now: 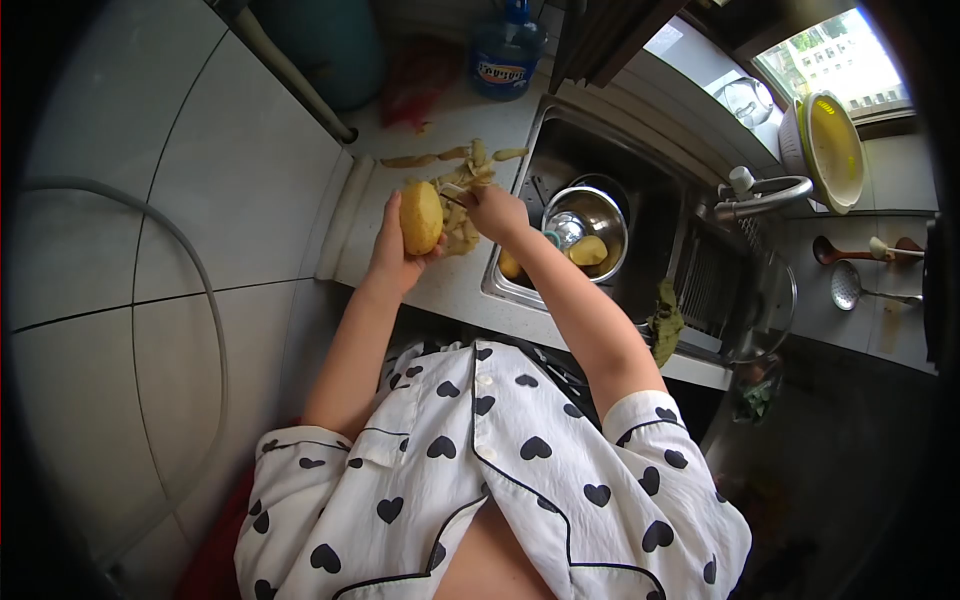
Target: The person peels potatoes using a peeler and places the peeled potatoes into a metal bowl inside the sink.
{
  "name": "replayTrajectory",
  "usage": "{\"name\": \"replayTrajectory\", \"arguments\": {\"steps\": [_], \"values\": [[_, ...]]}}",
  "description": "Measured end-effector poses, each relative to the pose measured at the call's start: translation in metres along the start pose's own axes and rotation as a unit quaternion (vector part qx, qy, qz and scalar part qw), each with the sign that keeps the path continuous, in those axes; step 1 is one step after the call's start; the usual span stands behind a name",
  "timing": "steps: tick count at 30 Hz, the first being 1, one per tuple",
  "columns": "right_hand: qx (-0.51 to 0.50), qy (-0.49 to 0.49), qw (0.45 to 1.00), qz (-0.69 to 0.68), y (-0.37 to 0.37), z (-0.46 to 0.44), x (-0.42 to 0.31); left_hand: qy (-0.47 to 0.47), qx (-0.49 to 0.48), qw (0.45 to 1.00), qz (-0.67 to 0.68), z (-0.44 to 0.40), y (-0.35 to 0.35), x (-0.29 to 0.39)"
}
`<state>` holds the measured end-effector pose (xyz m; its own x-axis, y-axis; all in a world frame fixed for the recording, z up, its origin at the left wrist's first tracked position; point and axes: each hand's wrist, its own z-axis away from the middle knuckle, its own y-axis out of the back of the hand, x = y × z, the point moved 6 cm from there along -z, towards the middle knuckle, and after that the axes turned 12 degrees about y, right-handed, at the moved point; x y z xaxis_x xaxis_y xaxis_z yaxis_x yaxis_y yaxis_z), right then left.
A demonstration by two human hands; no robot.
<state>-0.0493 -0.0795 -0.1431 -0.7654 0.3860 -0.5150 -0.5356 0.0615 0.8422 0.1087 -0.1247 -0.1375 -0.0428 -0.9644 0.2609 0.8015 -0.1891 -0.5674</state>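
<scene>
My left hand (394,250) is wrapped round a large, yellow, mostly peeled potato (422,220), held upright over the counter. Just right of it, my right hand (497,212) is closed on a peeler (453,190), whose head is close to the potato's upper side; whether they touch I cannot tell. Potato peelings (462,236) lie heaped on the counter beneath and behind my hands. In the sink stands a shiny metal bowl (622,225) with a yellow potato piece (588,250) in it. Another potato (510,265) lies in the sink's near left corner.
The sink (546,125) adjoins the counter on the right, with a faucet (765,198) at its far side. A blue bottle (507,55) and a red bag (415,80) stand at the back. Leafy greens (665,322) hang at the sink's front right. A tiled wall (240,180) bounds the left.
</scene>
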Motion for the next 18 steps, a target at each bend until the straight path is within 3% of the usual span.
{"name": "replayTrajectory", "arguments": {"steps": [5, 8, 11, 15, 18], "values": [[0.113, 0.031, 0.99, -0.076, 0.036, 0.017, -0.03, 0.002, 0.033, 0.999, 0.024, 0.01, -0.008, 0.005], [0.079, 0.138, 0.977, -0.144, 0.052, 0.034, -0.064, 0.001, -0.038, 0.999, 0.016, 0.008, -0.014, 0.003], [0.065, 0.205, 0.975, -0.063, 0.052, 0.039, -0.078, 0.001, -0.023, 1.0, -0.007, 0.004, -0.008, 0.003], [0.076, 0.213, 0.973, -0.045, 0.041, 0.032, -0.071, 0.012, -0.052, 0.998, -0.019, -0.003, -0.006, -0.002], [0.067, 0.101, 0.993, -0.011, 0.043, 0.014, -0.045, 0.037, -0.107, 0.993, -0.034, -0.002, -0.009, -0.013]]}}
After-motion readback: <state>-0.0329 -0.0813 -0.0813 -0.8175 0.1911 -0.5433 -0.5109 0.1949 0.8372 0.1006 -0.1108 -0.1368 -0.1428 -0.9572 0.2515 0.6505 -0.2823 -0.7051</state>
